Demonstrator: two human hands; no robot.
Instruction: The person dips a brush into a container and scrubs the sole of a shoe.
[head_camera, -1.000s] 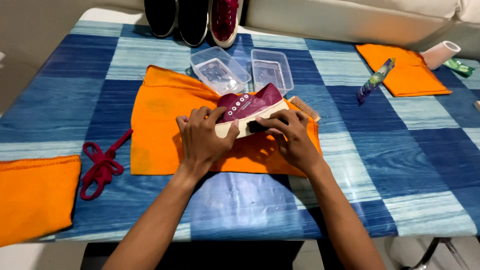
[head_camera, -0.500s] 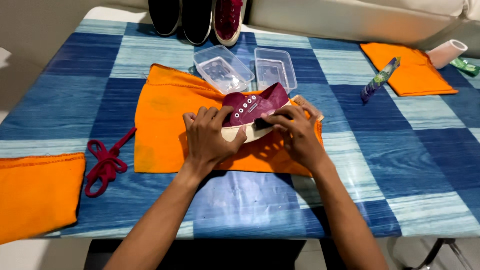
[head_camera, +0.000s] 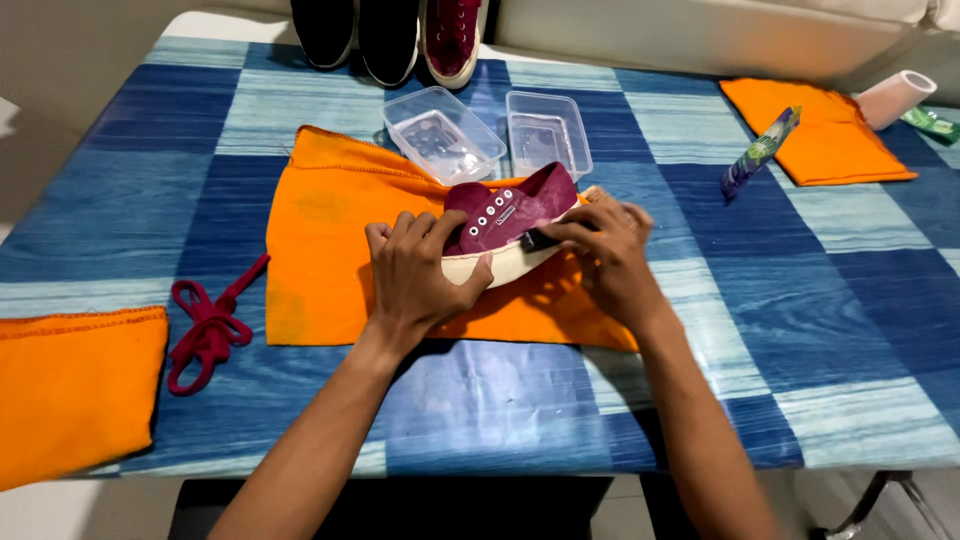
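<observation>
A: Where is the shoe?

B: The maroon shoe (head_camera: 510, 215) lies tipped on its side in the middle of the orange cloth (head_camera: 330, 250), pale sole edge toward the person. The cloth seems to be there to keep the blue checked table (head_camera: 140, 190) clean.

A: And the hands?

B: The left hand (head_camera: 415, 275) is wrapped around the toe end, fingers closed on it, likely to steady it. The right hand (head_camera: 610, 250) grips a small dark brush (head_camera: 540, 238) pressed against the shoe's side, just above the sole.

A: The laces?

B: None in the eyelets. A maroon lace (head_camera: 205, 325) lies bundled to the left, between the middle cloth and another orange cloth (head_camera: 70, 390).

A: Anything else near?

B: Two clear plastic tubs (head_camera: 490, 135) just behind the shoe, within reach, and more shoes (head_camera: 390, 35) at the far edge.
</observation>
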